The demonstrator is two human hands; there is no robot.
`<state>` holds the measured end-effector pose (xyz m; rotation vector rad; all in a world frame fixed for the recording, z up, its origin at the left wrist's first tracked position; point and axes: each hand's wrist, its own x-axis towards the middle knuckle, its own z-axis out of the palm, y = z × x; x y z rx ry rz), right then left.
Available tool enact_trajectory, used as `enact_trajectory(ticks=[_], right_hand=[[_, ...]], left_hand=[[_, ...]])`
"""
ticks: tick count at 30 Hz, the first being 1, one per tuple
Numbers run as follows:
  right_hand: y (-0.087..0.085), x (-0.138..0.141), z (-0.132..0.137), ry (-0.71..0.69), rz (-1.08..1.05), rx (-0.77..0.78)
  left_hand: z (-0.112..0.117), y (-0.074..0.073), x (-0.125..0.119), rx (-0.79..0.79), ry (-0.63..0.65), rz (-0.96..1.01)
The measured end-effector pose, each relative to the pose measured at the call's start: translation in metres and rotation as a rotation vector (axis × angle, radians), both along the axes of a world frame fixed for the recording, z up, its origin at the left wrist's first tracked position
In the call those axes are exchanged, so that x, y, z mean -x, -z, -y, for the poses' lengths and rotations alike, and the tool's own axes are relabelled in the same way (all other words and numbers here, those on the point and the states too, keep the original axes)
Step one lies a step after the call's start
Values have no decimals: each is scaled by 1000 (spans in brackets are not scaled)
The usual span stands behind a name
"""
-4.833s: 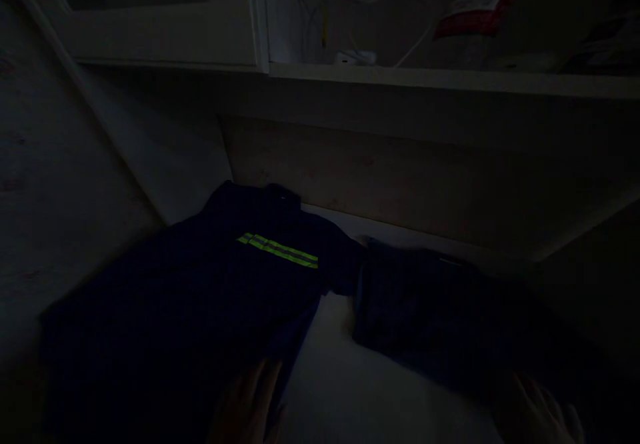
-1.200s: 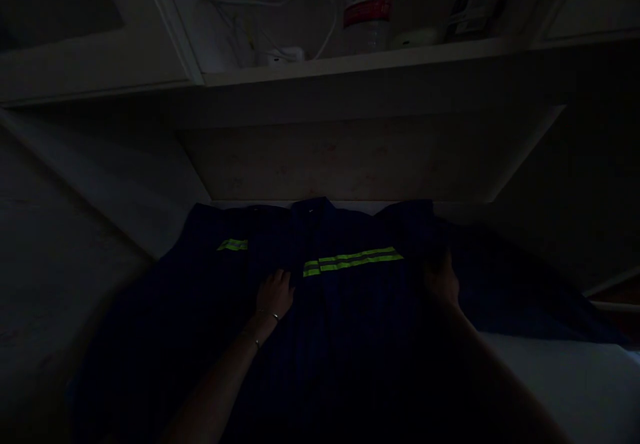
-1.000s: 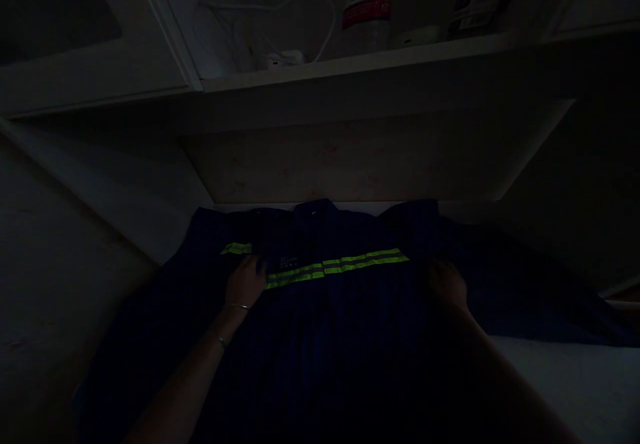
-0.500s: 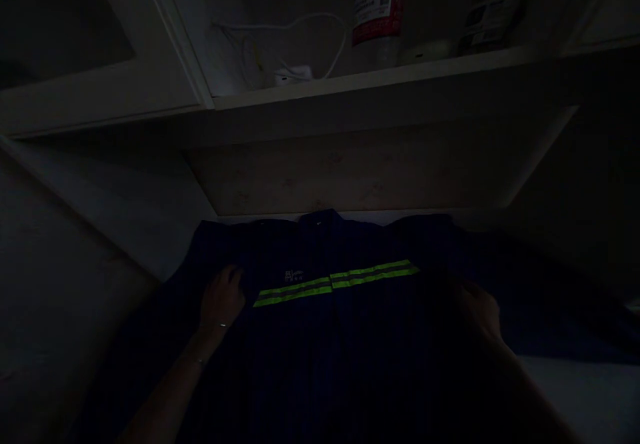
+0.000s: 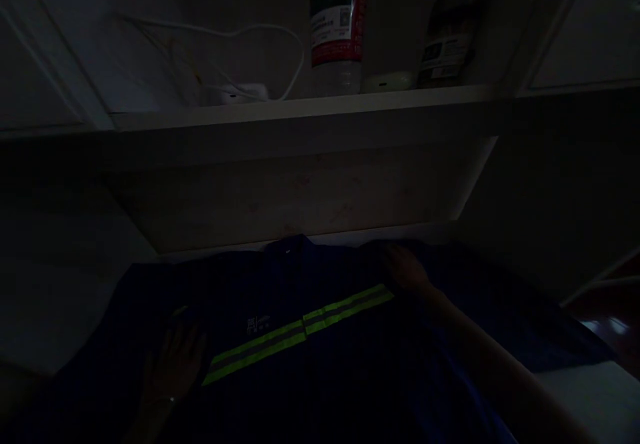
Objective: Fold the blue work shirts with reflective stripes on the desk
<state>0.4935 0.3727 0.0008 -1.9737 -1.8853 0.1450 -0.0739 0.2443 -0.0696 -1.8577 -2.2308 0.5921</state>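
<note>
A dark blue work jacket (image 5: 280,284) lies spread out, collar toward the back panel, with a yellow-green reflective stripe (image 5: 345,309) across its chest and a small pale print on one side. My left hand (image 5: 173,361) rests flat on the jacket at the left, just beyond the stripe's end, fingers spread. Near the right shoulder, my right hand (image 5: 404,267) lies on the cloth with its fingers stretched out. Deep shadow hides the jacket's lower part and much of its sleeves.
Above the jacket runs a shelf (image 5: 250,117). On it stand a bottle with a red and white label (image 5: 337,37), a white cable (image 5: 250,29), a white adapter (image 5: 245,92), a small pale case (image 5: 389,82) and a dark labelled container (image 5: 447,44). A white surface (image 5: 595,391) shows at the lower right.
My left hand has opened out flat and moved down and left. My right hand has shifted up toward the jacket's shoulder. The camera view has turned somewhat to the right.
</note>
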Motion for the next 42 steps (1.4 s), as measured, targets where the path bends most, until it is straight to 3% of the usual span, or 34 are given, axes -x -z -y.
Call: enact_trajectory(ticks=[4,8,12,15,17,19,21,24,25,27,30,32,34,36,39,42], right_hand=[[47,-8,-26,-140,234,123],[79,-54,-32,-23,378,113],[81,-73,-39,123,346,73],[68,-58,-43,170,334,-3],[58,-36,-41,135,320,-83],[55,-11,-30,-40,297,-147],[61,9,-11,-336,276,-131],[82,18,21,-668,320,-5],[89,14,29,-681,361,31],[95,5,37,-574,442,74],[86,3,41,-284,470,118],[76,18,47,-187,430,87],[70,44,63,-234,348,6],[71,74,89,-399,247,-42],[81,109,134,-627,197,-41],[90,122,165,-735,256,-86]], left_hand=[[-3,3,2,-39,-76,10],[-9,12,11,-47,-141,99],[-10,18,12,-120,-172,141],[-9,15,4,-206,-213,210],[-9,11,-3,-303,-315,282],[-10,6,-8,-366,-378,325],[-10,1,-8,-359,-391,345],[-3,-4,7,-235,-277,352],[2,-6,16,-199,-238,344],[13,-9,36,-180,-233,314],[34,-15,58,-279,-348,239],[46,-20,61,-383,-295,186],[56,-27,56,-496,-186,174],[66,-34,50,-564,-136,255],[83,-41,53,-598,-261,462],[106,-42,70,-584,-423,540]])
